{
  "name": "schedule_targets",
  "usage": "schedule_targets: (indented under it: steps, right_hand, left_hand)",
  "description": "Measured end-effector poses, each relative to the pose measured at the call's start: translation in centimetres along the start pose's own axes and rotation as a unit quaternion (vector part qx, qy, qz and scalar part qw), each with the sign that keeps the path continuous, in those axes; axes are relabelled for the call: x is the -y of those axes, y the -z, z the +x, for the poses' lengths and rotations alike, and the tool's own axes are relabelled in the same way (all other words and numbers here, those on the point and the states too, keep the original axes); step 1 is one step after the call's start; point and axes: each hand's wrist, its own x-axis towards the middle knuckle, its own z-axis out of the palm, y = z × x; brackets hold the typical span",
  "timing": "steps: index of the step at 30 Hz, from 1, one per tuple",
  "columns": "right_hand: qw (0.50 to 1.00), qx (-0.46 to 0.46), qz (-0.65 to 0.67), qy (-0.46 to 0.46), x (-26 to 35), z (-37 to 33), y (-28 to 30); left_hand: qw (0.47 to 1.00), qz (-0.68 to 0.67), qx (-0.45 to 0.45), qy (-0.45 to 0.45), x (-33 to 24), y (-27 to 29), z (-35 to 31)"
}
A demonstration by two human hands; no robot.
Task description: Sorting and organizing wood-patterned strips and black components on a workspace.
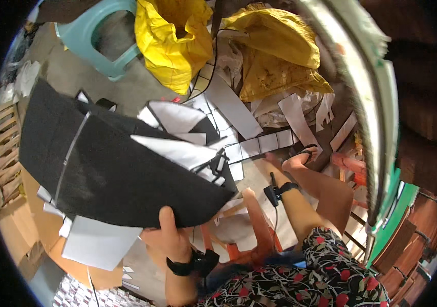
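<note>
Black sheet is spread across the L half of view, its near edge held in the L hand: thumb laid on top, fingers hidden underneath. A thin pale band is run over it. Loose white pieces are seen along its far R edge, w/ a small black strap bundle among them; a white panel is poked out below the near edge, L of the thumb.

R hand is seen near a black-lined white strip & a sandalled foot; whether it's wide, closed or loaded can't be told.

Risks, as judged: no 2nd hand is clearly seen on the sheet, so if it's unsupported at the far L end, it could be tipped or bent b/c of the one-edge hold. Loose pieces could then be spilled, esp. if not caught by the band. White offcuts are scattered by the foot & could be slipped on or trodden on. Cord at the R wristband could be snagged on the red chair if the arm's pulled back fast.
</note>
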Motion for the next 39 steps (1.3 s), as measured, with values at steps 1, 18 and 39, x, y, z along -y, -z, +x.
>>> schedule_targets:
  steps: [1, 18, 39]
  right_hand:
    - [1.000, -0.004, -0.003, -0.005, -0.7, 1.3, 0.9]
    - [0.912, -0.203, -0.350, -0.070, 2.3, 10.7, 7.8]
    - [0.733, -0.097, 0.667, 0.090, 17.2, 3.2, 10.1]
  left_hand:
    - [0.991, -0.054, -0.056, 0.110, 2.4, 1.4, -0.4]
    - [0.980, 0.052, -0.112, 0.154, 2.5, 3.2, 2.8]
    - [0.973, 0.128, -0.127, 0.146, 3.8, 4.7, 1.7]
